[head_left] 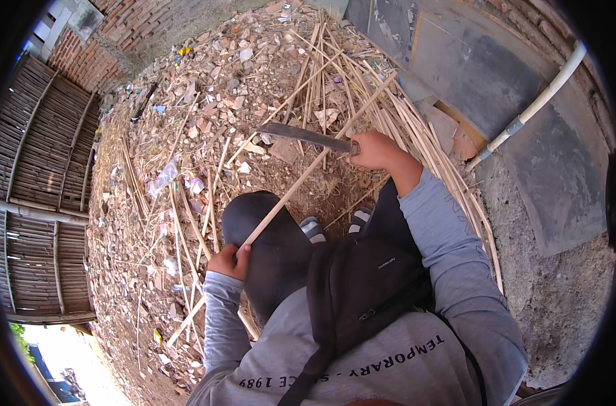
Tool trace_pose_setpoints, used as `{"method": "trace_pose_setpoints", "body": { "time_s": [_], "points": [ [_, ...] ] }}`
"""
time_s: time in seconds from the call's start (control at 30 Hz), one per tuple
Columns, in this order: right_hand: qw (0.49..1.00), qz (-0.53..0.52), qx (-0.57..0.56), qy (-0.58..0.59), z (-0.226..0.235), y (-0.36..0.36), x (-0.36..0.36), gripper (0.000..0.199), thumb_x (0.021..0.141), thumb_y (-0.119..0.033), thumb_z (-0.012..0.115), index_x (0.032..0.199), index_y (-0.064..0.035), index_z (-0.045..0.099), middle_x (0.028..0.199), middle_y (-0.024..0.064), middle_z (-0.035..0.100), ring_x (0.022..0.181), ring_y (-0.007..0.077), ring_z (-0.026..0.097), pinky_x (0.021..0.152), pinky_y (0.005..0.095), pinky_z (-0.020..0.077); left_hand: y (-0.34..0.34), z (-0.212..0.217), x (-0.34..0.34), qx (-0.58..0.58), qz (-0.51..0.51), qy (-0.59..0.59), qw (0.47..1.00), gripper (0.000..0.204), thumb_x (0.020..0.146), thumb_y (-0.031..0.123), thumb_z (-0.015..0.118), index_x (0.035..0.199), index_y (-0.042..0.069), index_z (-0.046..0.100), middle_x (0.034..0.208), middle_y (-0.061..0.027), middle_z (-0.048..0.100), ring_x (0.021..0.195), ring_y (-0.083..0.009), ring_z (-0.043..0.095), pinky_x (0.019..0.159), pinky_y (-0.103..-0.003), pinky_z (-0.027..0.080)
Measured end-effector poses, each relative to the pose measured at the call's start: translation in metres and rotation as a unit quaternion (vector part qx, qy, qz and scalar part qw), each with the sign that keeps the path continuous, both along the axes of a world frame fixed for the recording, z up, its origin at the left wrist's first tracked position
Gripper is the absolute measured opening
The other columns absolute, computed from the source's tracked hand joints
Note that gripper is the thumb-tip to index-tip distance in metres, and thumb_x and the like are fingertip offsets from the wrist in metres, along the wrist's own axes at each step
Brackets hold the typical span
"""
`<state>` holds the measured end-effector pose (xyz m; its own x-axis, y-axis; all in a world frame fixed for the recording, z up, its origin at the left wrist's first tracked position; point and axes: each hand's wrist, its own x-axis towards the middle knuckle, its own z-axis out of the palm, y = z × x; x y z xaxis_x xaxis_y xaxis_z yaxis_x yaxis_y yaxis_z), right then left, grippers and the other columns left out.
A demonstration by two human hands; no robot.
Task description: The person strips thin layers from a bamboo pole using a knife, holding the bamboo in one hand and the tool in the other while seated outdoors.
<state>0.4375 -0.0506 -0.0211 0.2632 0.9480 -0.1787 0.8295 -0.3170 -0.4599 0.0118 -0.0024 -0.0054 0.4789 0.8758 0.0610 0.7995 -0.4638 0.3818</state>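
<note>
My left hand [228, 262] is closed round a long pale bamboo strip [288, 195], beside my left knee. The strip slants up and to the right, past my right hand, to a far end near the pile of strips. My right hand [376, 150] grips the handle of a machete [301, 134], whose dark blade points left. The blade crosses the strip near the handle; whether the two touch I cannot tell. Most of the handle is hidden in my fist.
Split bamboo strips [416, 139] lie in a long pile to the right, more on the left [133, 177]. Broken brick and stone rubble [220, 101] covers the ground. A woven bamboo wall [40, 135] stands left; grey panels [470, 68] and a pale pipe [545, 95] are at right.
</note>
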Motion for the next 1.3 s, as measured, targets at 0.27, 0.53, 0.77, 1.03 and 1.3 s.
{"method": "trace_pose_setpoints", "body": {
  "time_s": [0.27,0.53,0.77,1.03,1.3],
  "points": [
    [1.000,-0.001,-0.004,0.007,0.005,0.000,-0.002,0.040,0.073,-0.036,0.072,0.097,-0.0043,0.064,0.093,0.0175,0.066,0.090,0.0354,0.063,0.077,0.0442,0.0492,0.000,0.002,0.000,-0.018,0.004,0.011,1.000,0.046,0.087,0.042,0.060,0.065,0.003,0.054,0.052,-0.0178,0.053,0.051,-0.0376,0.057,0.049,-0.043,0.043],
    [0.999,0.003,-0.008,-0.041,0.011,0.001,-0.005,0.037,0.073,-0.034,0.070,0.098,-0.0069,0.066,0.091,0.0169,0.066,0.090,0.0344,0.063,0.077,0.0448,0.0503,0.000,0.000,-0.002,0.000,0.002,0.011,1.000,0.046,0.087,0.042,0.060,0.064,0.003,0.053,0.051,-0.0171,0.052,0.050,-0.0370,0.056,0.048,-0.043,0.042],
    [0.999,-0.016,0.001,-0.030,0.004,0.004,-0.001,0.031,0.072,-0.031,0.069,0.094,-0.0097,0.067,0.088,0.0148,0.066,0.088,0.0341,0.064,0.076,0.0449,0.0505,0.000,-0.005,-0.002,0.009,0.003,-0.016,1.000,0.044,0.085,0.041,0.063,0.064,0.004,0.053,0.050,-0.0161,0.051,0.048,-0.0360,0.055,0.047,-0.043,0.041],
    [0.999,0.019,-0.021,-0.036,-0.001,0.005,-0.006,0.033,0.072,-0.031,0.067,0.097,-0.0105,0.066,0.093,0.0148,0.066,0.092,0.0331,0.063,0.078,0.0449,0.0508,0.000,-0.001,0.000,-0.009,0.022,-0.004,1.000,0.045,0.085,0.042,0.063,0.065,0.003,0.055,0.052,-0.0166,0.053,0.050,-0.0361,0.056,0.048,-0.043,0.043],
    [0.997,0.042,-0.035,-0.056,0.007,0.003,-0.013,0.032,0.071,-0.032,0.068,0.097,-0.0127,0.066,0.091,0.0138,0.066,0.090,0.0331,0.064,0.077,0.0457,0.0511,0.001,0.003,-0.005,-0.021,0.020,0.020,0.999,0.047,0.085,0.047,0.059,0.068,0.004,0.058,0.056,-0.0188,0.056,0.058,-0.0395,0.059,0.054,-0.046,0.046]
  ]
}}
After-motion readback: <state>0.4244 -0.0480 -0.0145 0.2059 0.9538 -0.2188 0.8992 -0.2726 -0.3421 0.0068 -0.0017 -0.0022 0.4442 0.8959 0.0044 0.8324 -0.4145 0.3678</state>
